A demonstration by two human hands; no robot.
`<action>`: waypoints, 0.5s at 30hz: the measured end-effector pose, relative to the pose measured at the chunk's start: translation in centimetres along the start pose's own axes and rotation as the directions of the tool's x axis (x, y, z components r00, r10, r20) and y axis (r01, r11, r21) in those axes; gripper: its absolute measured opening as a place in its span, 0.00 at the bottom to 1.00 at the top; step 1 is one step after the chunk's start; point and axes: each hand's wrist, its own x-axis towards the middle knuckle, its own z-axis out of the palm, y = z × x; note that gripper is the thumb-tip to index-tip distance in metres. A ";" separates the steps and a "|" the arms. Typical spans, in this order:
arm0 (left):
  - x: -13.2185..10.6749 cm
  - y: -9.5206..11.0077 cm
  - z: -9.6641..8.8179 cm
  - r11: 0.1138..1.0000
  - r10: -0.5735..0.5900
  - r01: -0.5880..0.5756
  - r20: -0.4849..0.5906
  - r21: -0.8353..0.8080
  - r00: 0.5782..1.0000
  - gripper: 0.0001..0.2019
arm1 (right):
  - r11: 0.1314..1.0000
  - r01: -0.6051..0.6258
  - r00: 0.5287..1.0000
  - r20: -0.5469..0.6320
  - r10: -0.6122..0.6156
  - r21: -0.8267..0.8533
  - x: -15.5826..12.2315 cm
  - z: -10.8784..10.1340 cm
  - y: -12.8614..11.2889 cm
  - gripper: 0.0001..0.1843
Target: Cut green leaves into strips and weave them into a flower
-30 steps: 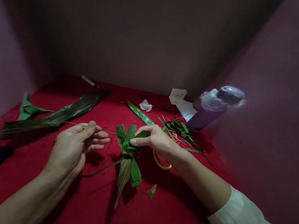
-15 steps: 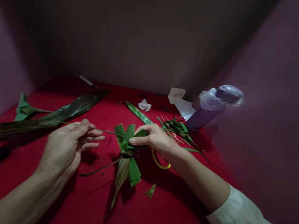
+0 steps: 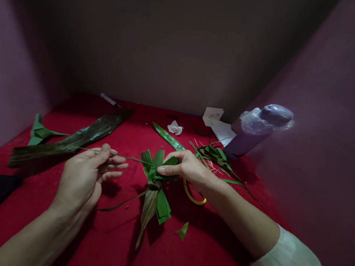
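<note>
A folded bundle of green leaf strips [image 3: 156, 182] rests on the red cloth [image 3: 207, 257] at the centre. My right hand [image 3: 186, 167] pinches the top of this bundle, thumb and fingers closed on the folded leaves. My left hand [image 3: 86, 173] sits to its left and pinches a thin leaf rib [image 3: 130, 159] between thumb and forefinger; the rib runs sideways from the hand into the bundle. A yellow loop [image 3: 193, 196] shows under my right wrist.
A long dark leaf [image 3: 73, 139] lies at the left, with folded green pieces [image 3: 40, 133] beyond it. Cut strips and thin sticks [image 3: 215, 155] are piled at the right by a lilac bottle wrapped in plastic [image 3: 256, 127]. Papers [image 3: 219, 123], a white wad [image 3: 175, 128] and a pen [image 3: 108, 99] lie by the back wall.
Both hands keep their grips; the left hand with the rib shifted slightly left and back again. The view has moved a little.
</note>
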 end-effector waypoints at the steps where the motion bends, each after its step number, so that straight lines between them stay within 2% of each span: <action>1: 0.0 0.0 0.0 1.000 0.000 0.000 -0.001 -0.001 1.000 0.05 | 1.000 -0.003 1.000 0.003 0.003 0.009 0.0 0.0 0.0 0.15; 11: 0.0 -0.2 -0.1 1.000 0.010 -0.010 -0.013 -0.007 1.000 0.06 | 1.000 -0.004 1.000 0.017 0.005 -0.012 -0.1 0.0 -0.1 0.14; 15: 0.1 -0.2 0.0 0.999 0.012 -0.008 0.074 -0.050 0.997 0.09 | 1.000 0.010 1.000 -0.014 -0.010 0.028 -0.2 0.3 -0.6 0.14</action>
